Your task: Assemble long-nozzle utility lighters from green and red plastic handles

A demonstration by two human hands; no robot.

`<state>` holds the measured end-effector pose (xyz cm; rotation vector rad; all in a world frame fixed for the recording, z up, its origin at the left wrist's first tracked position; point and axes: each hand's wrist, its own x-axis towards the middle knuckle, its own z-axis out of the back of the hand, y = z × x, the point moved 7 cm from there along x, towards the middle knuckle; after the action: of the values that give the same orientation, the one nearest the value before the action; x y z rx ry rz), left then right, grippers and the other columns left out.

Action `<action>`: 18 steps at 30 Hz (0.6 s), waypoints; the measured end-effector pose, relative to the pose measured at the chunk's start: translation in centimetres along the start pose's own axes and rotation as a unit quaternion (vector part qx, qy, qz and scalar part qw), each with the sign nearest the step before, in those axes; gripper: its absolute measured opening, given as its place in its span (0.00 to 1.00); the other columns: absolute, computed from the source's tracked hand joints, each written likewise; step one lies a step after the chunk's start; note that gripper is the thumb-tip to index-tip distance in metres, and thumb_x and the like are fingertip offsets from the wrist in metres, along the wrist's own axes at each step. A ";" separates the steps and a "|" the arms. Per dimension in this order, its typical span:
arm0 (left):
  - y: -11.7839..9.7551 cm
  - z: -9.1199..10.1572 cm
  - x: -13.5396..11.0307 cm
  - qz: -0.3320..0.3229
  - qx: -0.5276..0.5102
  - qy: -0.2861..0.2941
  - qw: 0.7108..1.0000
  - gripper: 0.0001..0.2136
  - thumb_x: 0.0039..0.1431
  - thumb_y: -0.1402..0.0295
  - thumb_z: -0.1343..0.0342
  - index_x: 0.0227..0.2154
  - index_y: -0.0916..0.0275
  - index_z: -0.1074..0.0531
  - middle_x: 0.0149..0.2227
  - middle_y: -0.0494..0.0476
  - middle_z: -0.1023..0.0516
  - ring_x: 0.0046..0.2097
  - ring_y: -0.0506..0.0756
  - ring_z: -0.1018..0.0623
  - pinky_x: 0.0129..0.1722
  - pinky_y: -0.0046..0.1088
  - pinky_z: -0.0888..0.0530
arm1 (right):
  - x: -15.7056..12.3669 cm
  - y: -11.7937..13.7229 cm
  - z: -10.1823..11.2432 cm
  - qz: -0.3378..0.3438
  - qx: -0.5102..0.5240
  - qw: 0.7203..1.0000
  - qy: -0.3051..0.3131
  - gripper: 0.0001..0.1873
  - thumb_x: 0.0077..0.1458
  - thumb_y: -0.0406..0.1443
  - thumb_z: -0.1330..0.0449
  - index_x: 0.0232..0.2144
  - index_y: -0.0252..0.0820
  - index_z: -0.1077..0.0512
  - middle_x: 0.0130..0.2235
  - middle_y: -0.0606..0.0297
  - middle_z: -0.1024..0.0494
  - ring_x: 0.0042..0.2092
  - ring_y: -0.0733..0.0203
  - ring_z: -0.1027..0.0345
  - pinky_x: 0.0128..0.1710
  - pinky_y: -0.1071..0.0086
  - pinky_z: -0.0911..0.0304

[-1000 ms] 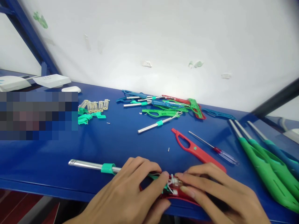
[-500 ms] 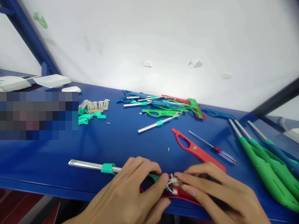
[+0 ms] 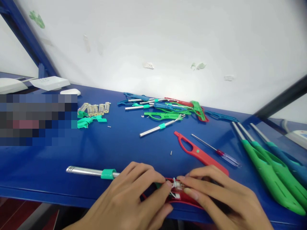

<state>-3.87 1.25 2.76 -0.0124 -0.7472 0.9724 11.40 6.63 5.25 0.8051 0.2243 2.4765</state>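
Note:
Both of my hands rest at the front edge of a blue table [image 3: 124, 150]. My left hand [image 3: 129, 198] and my right hand [image 3: 220, 199] are closed around a red lighter half-shell [image 3: 184, 199] with small white and green inner parts [image 3: 175, 188] showing between my fingertips. A silver metal tube [image 3: 83, 171] with a teal collar [image 3: 108, 174] sticks out to the left from under my left hand. Another red lighter shell [image 3: 199, 154] lies just beyond my right hand.
A screwdriver with a clear handle [image 3: 217, 150] lies beside the red shell. Several green, blue and red lighter parts [image 3: 165, 110] are piled further back. Small clear tanks [image 3: 97, 109] and teal pieces sit at left. Assembled green and blue lighters [image 3: 271, 166] lie at right.
The view has shifted slightly. My hands stay on the red shell, fingertips working at the small inner parts with hardly any movement.

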 end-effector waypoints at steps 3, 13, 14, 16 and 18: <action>-0.1 0.1 0.0 0.001 0.011 0.010 1.000 0.12 0.75 0.67 0.51 0.44 0.59 0.21 0.37 0.54 0.19 0.38 0.55 0.21 0.42 0.33 0.20 | -0.3 -0.1 -0.1 -0.011 -0.001 1.000 -0.003 0.19 0.67 0.35 0.45 0.35 0.47 0.14 0.34 0.64 0.13 0.35 0.61 0.16 0.36 0.79 0.22; -0.2 -0.1 0.4 0.025 0.051 0.052 0.997 0.13 0.75 0.68 0.53 0.46 0.59 0.23 0.43 0.58 0.21 0.42 0.58 0.22 0.45 0.38 0.21 | -1.0 -1.1 -0.2 -0.058 0.019 0.998 -0.016 0.15 0.67 0.35 0.43 0.39 0.47 0.15 0.38 0.64 0.14 0.37 0.63 0.17 0.37 0.81 0.23; -0.1 -0.1 0.3 0.028 0.054 0.057 0.997 0.13 0.75 0.68 0.53 0.46 0.59 0.23 0.43 0.59 0.22 0.42 0.58 0.22 0.45 0.39 0.21 | -1.1 -1.2 -0.3 -0.067 0.023 0.997 -0.017 0.15 0.66 0.34 0.43 0.40 0.48 0.15 0.38 0.64 0.14 0.38 0.64 0.17 0.38 0.81 0.23; -0.1 -0.1 0.2 0.030 0.057 0.064 0.996 0.13 0.75 0.69 0.54 0.48 0.59 0.23 0.44 0.60 0.22 0.42 0.58 0.22 0.45 0.39 0.21 | -1.3 -1.4 -0.4 -0.077 0.029 0.996 -0.018 0.14 0.66 0.34 0.42 0.41 0.49 0.15 0.39 0.65 0.15 0.39 0.64 0.17 0.39 0.81 0.23; -0.2 0.0 0.0 0.022 0.056 0.070 0.996 0.13 0.75 0.69 0.54 0.48 0.59 0.23 0.44 0.61 0.22 0.42 0.59 0.22 0.44 0.39 0.21 | -1.4 -1.5 -0.4 -0.080 0.034 0.996 -0.020 0.13 0.66 0.34 0.42 0.41 0.50 0.16 0.40 0.65 0.15 0.39 0.65 0.17 0.40 0.82 0.24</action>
<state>-3.71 1.19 2.80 0.0001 -0.5655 1.0429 12.77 7.19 3.73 0.8316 0.3452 2.3117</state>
